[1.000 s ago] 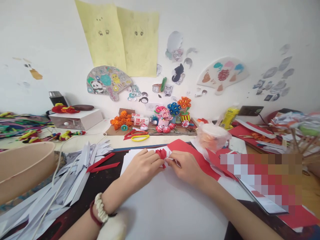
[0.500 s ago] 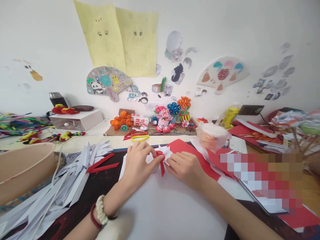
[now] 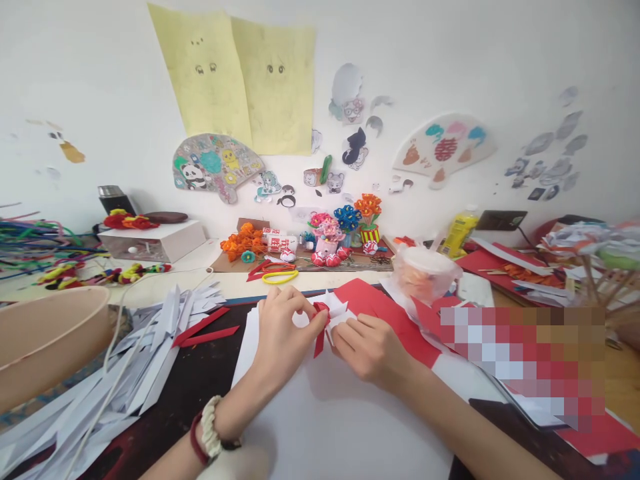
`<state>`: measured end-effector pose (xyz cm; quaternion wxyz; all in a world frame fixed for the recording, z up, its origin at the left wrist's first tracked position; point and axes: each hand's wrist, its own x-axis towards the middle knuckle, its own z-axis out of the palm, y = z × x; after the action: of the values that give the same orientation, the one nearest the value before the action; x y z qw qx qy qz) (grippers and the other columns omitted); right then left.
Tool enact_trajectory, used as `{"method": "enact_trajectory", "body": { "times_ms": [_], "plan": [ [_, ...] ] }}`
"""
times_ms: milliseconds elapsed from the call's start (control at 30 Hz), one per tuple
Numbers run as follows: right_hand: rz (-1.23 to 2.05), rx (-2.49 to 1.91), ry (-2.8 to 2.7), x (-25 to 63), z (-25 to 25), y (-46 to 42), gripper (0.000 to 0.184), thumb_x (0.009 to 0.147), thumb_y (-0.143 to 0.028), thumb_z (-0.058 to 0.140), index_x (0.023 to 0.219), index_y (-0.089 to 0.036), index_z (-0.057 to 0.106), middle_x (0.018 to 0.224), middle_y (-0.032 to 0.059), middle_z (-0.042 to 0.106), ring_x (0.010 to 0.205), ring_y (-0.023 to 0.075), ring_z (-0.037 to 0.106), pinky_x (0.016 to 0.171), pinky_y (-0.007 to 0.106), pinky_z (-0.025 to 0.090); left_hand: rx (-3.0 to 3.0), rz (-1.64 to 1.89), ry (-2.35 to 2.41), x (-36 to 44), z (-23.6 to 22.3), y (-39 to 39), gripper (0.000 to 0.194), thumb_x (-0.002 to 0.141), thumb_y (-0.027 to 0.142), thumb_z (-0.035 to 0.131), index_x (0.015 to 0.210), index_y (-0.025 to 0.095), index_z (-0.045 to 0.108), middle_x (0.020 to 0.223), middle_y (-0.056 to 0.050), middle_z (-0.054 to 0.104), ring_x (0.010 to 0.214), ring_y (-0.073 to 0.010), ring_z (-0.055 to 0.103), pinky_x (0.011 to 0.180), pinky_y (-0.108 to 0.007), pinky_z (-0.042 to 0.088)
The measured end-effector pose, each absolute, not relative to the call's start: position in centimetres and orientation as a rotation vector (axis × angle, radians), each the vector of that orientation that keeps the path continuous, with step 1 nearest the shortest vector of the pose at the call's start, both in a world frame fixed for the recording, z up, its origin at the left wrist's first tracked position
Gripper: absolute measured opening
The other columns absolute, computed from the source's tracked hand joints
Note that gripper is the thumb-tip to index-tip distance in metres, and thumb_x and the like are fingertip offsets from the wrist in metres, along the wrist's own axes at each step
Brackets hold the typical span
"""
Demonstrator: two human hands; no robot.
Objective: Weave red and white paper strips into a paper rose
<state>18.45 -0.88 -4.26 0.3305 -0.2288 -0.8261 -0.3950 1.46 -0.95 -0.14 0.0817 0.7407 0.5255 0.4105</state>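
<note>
Between my two hands is a small folded piece of red and white paper strips (image 3: 320,337), with a red tail hanging down and white points sticking up. My left hand (image 3: 287,327) pinches its red part between thumb and index finger. At the white part, my right hand (image 3: 367,347) has its fingers closed on the folded paper; the fingertips are partly hidden. Both hands are just above white paper sheets (image 3: 350,427). A larger red sheet (image 3: 385,310) lies behind my right hand.
Loose white paper strips (image 3: 145,353) pile up at the left, with two red strips (image 3: 207,337) beside them. A beige basin (image 3: 55,333) stands far left. A lidded cup (image 3: 425,273) is at the back right. Several craft flowers (image 3: 347,223) line the back.
The folded paper has turned slightly, its red tail now pointing more down-left and more white showing at the right. My right hand has shifted a little lower.
</note>
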Motion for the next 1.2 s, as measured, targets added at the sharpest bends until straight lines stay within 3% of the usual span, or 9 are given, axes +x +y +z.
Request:
{"method": "enact_trajectory", "body": {
  "times_ms": [367, 600, 1000, 1200],
  "plan": [
    [-1.021, -0.588, -2.131, 18.5, -4.2, -0.7, 0.038, 0.091, -0.006, 0.051, 0.055, -0.018, 0.044, 0.054, -0.0038, 0.036, 0.051, 0.0123, 0.028, 0.053, 0.034, 0.015, 2.291, 1.017, 1.437, 0.7, -0.1, -0.3, 0.022, 0.075, 0.041, 0.075, 0.066, 0.023, 0.065, 0.08, 0.0, 0.066, 0.089, -0.0249, 0.055, 0.076, -0.038, 0.035],
    [-0.996, -0.596, -2.161, 18.4, -4.2, -0.8, 0.038, 0.091, -0.005, 0.049, 0.055, -0.018, 0.047, 0.054, -0.0026, 0.039, 0.05, 0.0127, 0.029, 0.052, 0.033, 0.017, 2.149, 1.065, 1.442, 1.2, -0.1, -0.5, 0.015, 0.077, 0.023, 0.071, 0.063, 0.022, 0.065, 0.079, 0.0, 0.065, 0.089, -0.0233, 0.053, 0.083, -0.041, 0.035],
    [-0.961, -0.577, -2.181, 18.4, -4.3, -0.8, 0.039, 0.09, -0.004, 0.049, 0.053, -0.018, 0.046, 0.053, -0.0024, 0.041, 0.049, 0.0122, 0.03, 0.052, 0.032, 0.018, 1.995, 1.206, 1.487, 1.6, -1.1, -0.4, 0.023, 0.075, 0.023, 0.068, 0.055, 0.021, 0.059, 0.072, 0.001, 0.066, 0.08, -0.0207, 0.055, 0.081, -0.038, 0.04],
    [-0.635, -0.834, -2.108, 18.7, -4.4, -0.1, 0.037, 0.095, -0.017, 0.049, 0.058, -0.017, 0.05, 0.053, -0.0031, 0.045, 0.048, 0.0103, 0.035, 0.051, 0.028, 0.021, 2.107, 1.234, 1.399, 0.6, -0.6, 0.1, 0.013, 0.083, 0.031, 0.064, 0.077, 0.022, 0.069, 0.083, -0.002, 0.067, 0.085, -0.0213, 0.058, 0.078, -0.035, 0.043]
  ]
}}
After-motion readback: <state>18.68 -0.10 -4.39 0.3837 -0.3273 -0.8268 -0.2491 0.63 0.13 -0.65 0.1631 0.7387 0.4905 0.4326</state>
